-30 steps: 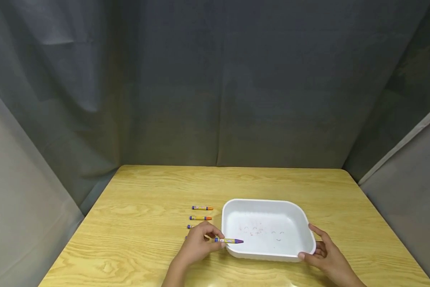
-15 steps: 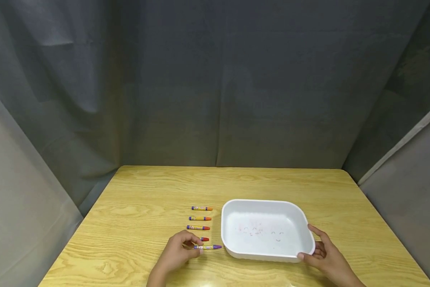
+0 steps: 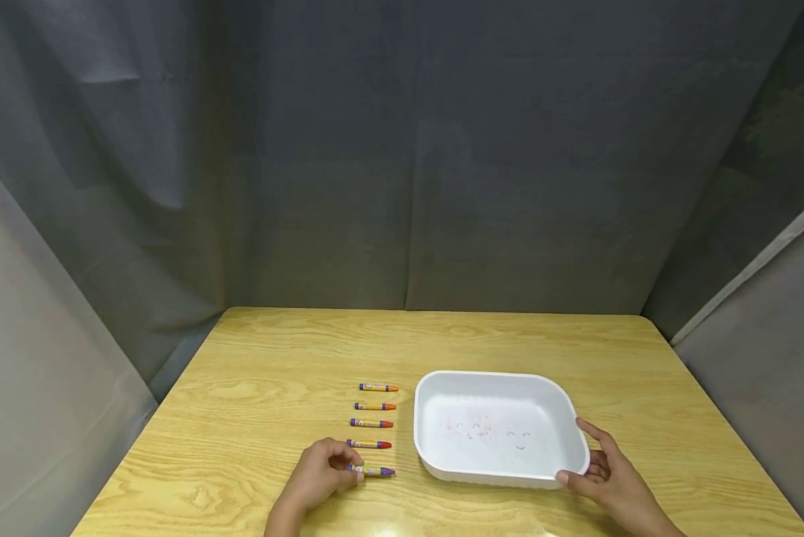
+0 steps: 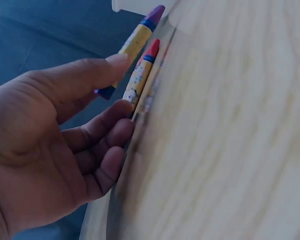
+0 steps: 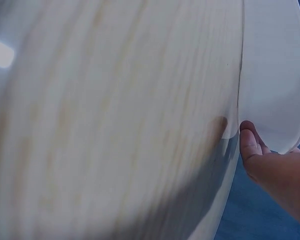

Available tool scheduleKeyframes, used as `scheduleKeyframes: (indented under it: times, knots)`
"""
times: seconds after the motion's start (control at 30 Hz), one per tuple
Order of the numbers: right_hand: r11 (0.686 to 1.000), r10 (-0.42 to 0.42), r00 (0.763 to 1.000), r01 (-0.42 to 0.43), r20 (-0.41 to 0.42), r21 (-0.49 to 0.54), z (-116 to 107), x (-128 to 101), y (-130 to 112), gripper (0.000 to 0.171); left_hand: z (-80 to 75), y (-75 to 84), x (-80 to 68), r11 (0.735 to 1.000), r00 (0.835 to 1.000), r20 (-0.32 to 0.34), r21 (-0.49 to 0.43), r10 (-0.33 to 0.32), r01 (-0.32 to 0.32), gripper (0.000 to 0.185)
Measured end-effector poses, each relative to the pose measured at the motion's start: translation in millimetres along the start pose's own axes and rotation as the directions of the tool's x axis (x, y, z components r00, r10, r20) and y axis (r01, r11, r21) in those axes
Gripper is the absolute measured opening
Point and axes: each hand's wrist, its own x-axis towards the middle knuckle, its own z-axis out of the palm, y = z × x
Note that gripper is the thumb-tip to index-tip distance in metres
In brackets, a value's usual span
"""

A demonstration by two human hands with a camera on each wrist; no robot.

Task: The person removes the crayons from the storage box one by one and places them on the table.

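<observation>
My left hand [image 3: 348,470] lies low on the table's left front and pinches the blunt end of a purple crayon [image 3: 377,471] that rests on the wood. In the left wrist view the thumb [image 4: 97,70] presses on the purple crayon [image 4: 135,42], with a red crayon [image 4: 142,70] right beside it. My right hand [image 3: 585,464] grips the near right corner of the white tray [image 3: 435,466]; its thumb [image 5: 250,142] sits against the tray's rim [image 5: 270,75]. The tray holds nothing but faint colour marks.
Several crayons lie in a row left of the tray, from an orange-tipped crayon [image 3: 378,387] at the far end to a red crayon [image 3: 370,444] nearest my left hand. The wooden table [image 3: 274,358] is ringed by grey curtains.
My left hand carried the purple crayon from over the tray's near left rim leftward and down to the table, at the near end of the crayon row. My right hand stayed put.
</observation>
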Motion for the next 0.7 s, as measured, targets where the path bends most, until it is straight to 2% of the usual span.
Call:
scheduleKeyframes:
  times: [0.27, 0.43, 0.6, 0.7]
  knots:
    - [1.000, -0.011, 1.000, 0.011, -0.002, -0.021, -1, 1, 0, 0.096, -0.3, -3.8, 0.2, 0.997, 0.999, -0.036, 0.077, 0.023, -0.020, 0.017]
    - [0.999, -0.008, 1.000, 0.008, 0.011, -0.034, -5, 2, -1, 0.095, 2.2, -6.3, 3.9, 0.994, 0.999, -0.029, 0.107, 0.024, -0.021, 0.018]
    - [0.987, -0.061, 0.987, 0.081, 0.148, -0.136, -25, 1, -8, 0.086, -9.4, 0.4, -0.1, 0.991, 1.000, -0.024, 0.134, 0.018, -0.015, 0.025]
    - [0.951, -0.112, 0.971, 0.166, 0.210, -0.262, -44, -1, -15, 0.074, -23.9, 7.3, -5.2, 0.986, 0.995, -0.101, 0.168, 0.021, -0.004, 0.029]
